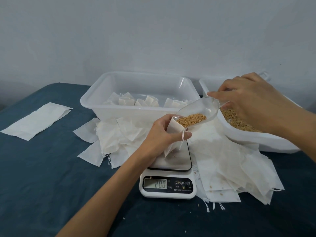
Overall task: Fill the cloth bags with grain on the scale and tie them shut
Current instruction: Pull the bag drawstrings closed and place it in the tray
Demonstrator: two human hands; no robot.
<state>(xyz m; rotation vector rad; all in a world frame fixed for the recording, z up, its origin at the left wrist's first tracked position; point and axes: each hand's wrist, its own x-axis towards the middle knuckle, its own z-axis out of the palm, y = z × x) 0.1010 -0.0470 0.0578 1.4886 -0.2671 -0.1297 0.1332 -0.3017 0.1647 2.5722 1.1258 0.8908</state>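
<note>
Left of the scale (pixel 168 171), a flat stack of thin white sheets (pixel 36 120) lies on the dark blue cloth (pixel 42 177). Behind the scale stands a translucent plastic tub (pixel 138 93) holding tied, filled bags (pixel 136 100); loose limp empty bags (pixel 109 137) are heaped before it. The left hand (pixel 164 132) reaches in from the lower left, fingers and thumb curled round the mouth of a soft white cloth bag (pixel 171 141), which hangs mouth-up, its lower end on the scale's steel plate. The clear plastic scoop (pixel 196 112) slants down-left, spout at the bag's mouth, carrying golden grain (pixel 190 119). The right hand (pixel 253 101) grips its handle over the grain tub (pixel 248 134), right of the scale.
</note>
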